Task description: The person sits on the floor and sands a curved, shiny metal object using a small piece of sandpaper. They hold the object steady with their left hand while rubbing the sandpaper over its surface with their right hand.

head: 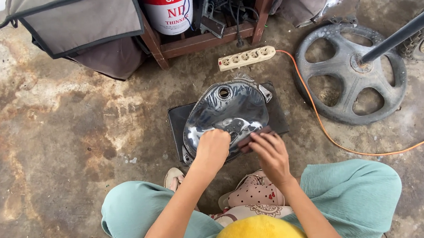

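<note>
Crouched right over it: left hand (213, 147) is clenched in a fist pressed on the near edge of the glossy fuel tank (227, 113), and right hand (270, 152) has its fingers gripping a small dark sanding pad (254, 137) at the tank's near right rim. I'd say keep the pad flat and the strokes short so the tank doesn't slide off its dark mat (176, 120). Bare floor to the left; the orange cord (329, 135), power strip (246, 57) and wheel (350, 72) crowd the right and far side.
</note>
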